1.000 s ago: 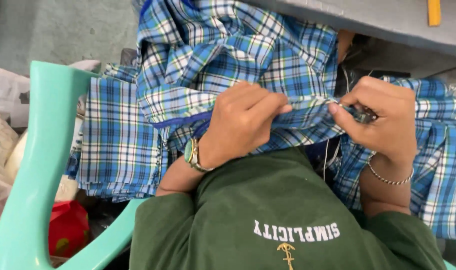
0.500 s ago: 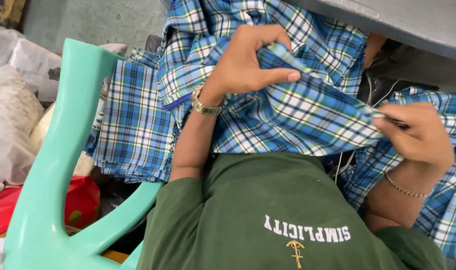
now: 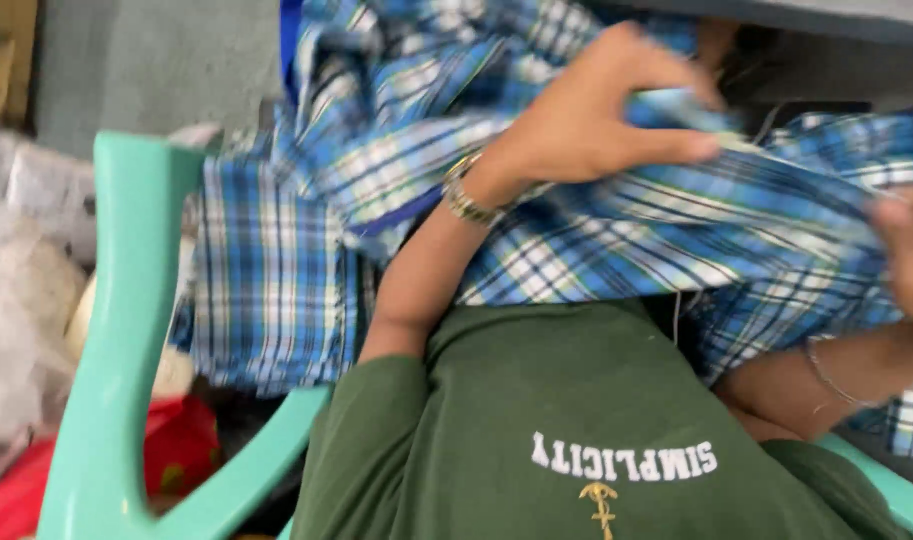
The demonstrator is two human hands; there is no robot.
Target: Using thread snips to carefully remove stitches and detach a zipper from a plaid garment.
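Left hand (image 3: 596, 120), upper centre of frame, is clamped on the blue plaid fabric (image 3: 616, 250). Right hand (image 3: 911, 260), at right edge, pinches the same fabric; blurred.

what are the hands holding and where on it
Both hands grip the blue plaid cloth. The left hand pinches a raised fold near its top; the right hand, at the frame edge and blurred, holds the same fold further along.

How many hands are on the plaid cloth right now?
2: the left hand grips the plaid cloth at upper centre; the right hand holds it at the right edge, partly cut off and blurred.
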